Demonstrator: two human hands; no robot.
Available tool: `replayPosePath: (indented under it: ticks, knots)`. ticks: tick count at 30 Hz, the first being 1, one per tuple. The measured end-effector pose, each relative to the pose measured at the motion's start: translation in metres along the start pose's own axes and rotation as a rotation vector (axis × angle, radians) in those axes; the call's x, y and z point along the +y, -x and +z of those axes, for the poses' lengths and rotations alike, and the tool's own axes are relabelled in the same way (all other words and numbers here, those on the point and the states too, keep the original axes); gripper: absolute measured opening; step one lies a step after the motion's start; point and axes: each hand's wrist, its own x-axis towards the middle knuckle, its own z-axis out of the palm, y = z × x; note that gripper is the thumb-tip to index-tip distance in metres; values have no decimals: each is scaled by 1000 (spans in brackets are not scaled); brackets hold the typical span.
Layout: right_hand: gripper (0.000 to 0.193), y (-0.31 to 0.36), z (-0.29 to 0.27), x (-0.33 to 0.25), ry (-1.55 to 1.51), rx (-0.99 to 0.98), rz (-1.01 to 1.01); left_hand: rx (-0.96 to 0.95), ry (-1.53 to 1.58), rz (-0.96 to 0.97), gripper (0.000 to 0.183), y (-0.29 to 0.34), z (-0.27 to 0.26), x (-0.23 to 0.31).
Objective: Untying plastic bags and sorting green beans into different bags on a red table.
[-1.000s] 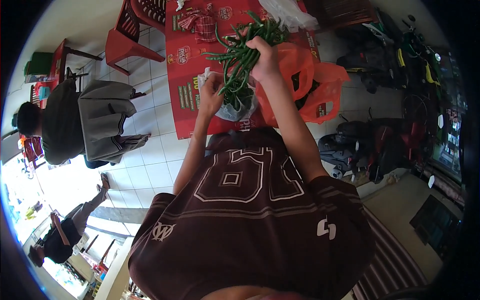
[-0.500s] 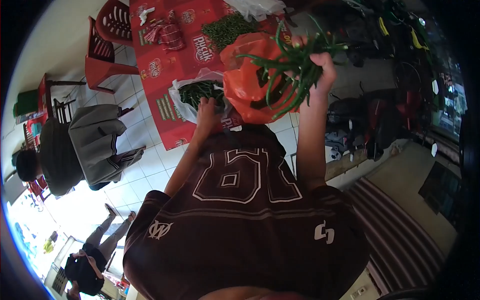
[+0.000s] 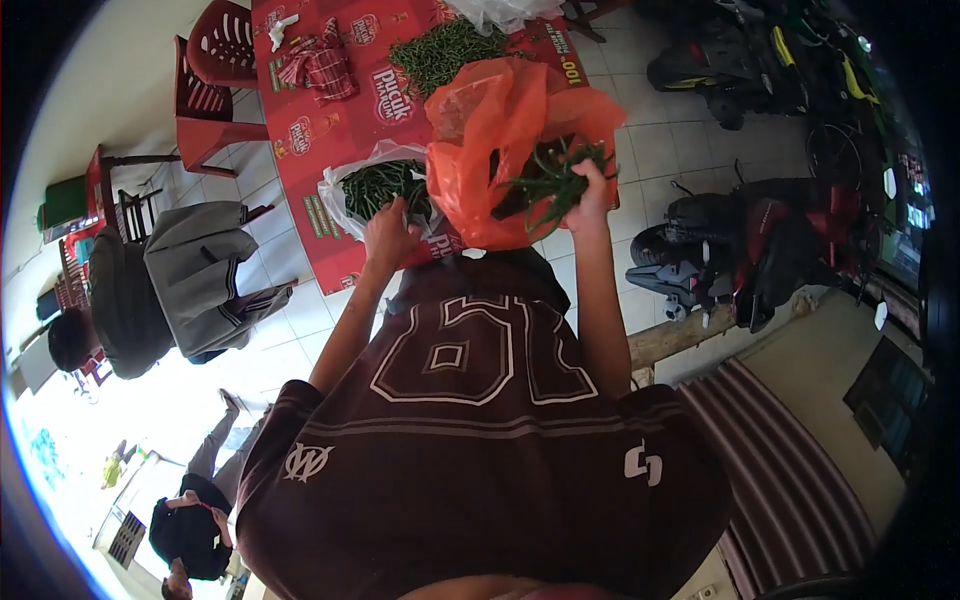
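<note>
A bunch of long green chilies (image 3: pixel 548 184) is in my right hand (image 3: pixel 590 200), its fingers closed round them. That hand is at the right side of the mouth of a large orange plastic bag (image 3: pixel 465 185), which stands on the red table. Darker contents show inside the bag. My left hand (image 3: pixel 390 238) is at the near edge of a white plastic bag (image 3: pixel 334 198) with more green chilies (image 3: pixel 372 187) in it. Its fingertips are drawn together there, and what they pinch is too small to tell.
On the red table (image 3: pixel 325 205) lie a pile of small green chilies (image 3: pixel 445 58), a red checked cloth (image 3: pixel 325 65) and a clear plastic bag (image 3: pixel 505 12). Red chairs (image 3: pixel 220 45) stand left, parked motorbikes (image 3: pixel 775 235) right. Two other people are at the left.
My right hand has come down and left with the bunch of chilies, from above the orange bag to its mouth. The left hand has shifted slightly left and down at the white bag.
</note>
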Motion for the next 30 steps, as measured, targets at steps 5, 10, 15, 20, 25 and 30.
replayPosePath:
  ticks: [5,10,15,20,25,30]
  knots:
    - [18,-47,-18,28,173,155,143,6,-171,48,32,8,-3,8]
    - [20,-71,1,23,318,225,157,60,-109,-31,28,1,-13,12]
    - [22,-73,-3,18,439,291,134,178,92,-125,28,-11,-5,-5]
    - [26,-70,0,7,664,313,36,221,212,-194,29,-27,-4,-12]
    - [61,-68,5,5,1071,167,-196,240,16,-160,40,-24,-21,9]
    - [80,-54,21,10,978,145,-234,330,273,158,51,-18,-94,116]
